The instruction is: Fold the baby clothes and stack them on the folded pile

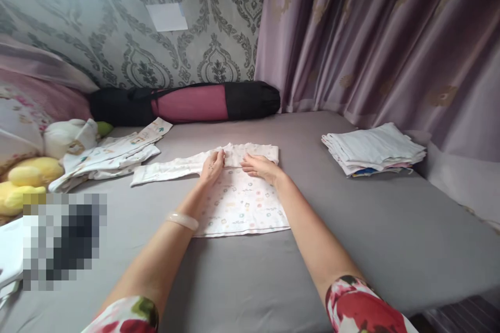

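Observation:
A small white long-sleeved shirt point(244, 203) with a pastel print lies spread on the grey bed sheet. Its left sleeve point(167, 170) stretches out to the left, while the cloth at the right side of its top lies folded across. My left hand point(213, 167) rests at the base of the left sleeve, fingers bent together on the fabric; the fingertips are partly hidden. My right hand point(261, 167) lies over the upper right part of the shirt, its fingers stretched out and pointing left.
Other printed clothes point(113, 153) lie at the left by plush toys point(29, 182). A stack of folded clothes point(373, 148) sits at the right. Along the wall rests a long black and maroon bag point(191, 103). Purple curtains point(351, 36) hang behind the bed.

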### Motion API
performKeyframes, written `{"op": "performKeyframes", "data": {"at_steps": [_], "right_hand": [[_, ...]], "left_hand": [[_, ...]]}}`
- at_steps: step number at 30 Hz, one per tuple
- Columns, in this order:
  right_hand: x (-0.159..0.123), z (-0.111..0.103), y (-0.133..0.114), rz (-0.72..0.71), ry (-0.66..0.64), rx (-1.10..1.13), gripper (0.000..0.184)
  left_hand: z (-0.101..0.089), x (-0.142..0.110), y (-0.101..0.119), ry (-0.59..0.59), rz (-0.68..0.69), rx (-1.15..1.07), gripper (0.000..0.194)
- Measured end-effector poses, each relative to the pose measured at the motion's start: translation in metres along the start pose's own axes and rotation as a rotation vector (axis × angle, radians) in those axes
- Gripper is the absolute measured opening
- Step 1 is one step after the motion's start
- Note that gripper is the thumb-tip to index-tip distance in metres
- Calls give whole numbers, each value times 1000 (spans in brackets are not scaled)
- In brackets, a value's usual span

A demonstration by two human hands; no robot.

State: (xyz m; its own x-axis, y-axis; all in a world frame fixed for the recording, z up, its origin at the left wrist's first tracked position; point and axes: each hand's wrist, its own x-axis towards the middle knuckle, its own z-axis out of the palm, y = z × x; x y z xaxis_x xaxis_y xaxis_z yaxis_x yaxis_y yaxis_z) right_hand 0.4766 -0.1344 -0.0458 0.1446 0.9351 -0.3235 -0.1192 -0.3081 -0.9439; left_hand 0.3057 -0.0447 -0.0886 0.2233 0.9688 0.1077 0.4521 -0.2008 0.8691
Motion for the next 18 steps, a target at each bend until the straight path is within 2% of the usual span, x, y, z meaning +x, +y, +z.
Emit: {"op": "performKeyframes", "data": {"at_steps": [2,7,10,14,18], "right_hand": [[-2,-12,-6,54,25,11,32],[-7,-52,-22,10,178,131,36],[-7,-72,-26,-10,259,168,35],[-3,-87,-30,-25,341,170,35],[6,-86,-33,-47,446,135,33]], "left_hand": [[3,0,2,26,1,73,47],[10,2,4,54,-89,81,46],[15,2,1,68,-84,86,43],[20,1,-9,75,61,24,44],[22,1,-19,196,202,-154,45]]}}
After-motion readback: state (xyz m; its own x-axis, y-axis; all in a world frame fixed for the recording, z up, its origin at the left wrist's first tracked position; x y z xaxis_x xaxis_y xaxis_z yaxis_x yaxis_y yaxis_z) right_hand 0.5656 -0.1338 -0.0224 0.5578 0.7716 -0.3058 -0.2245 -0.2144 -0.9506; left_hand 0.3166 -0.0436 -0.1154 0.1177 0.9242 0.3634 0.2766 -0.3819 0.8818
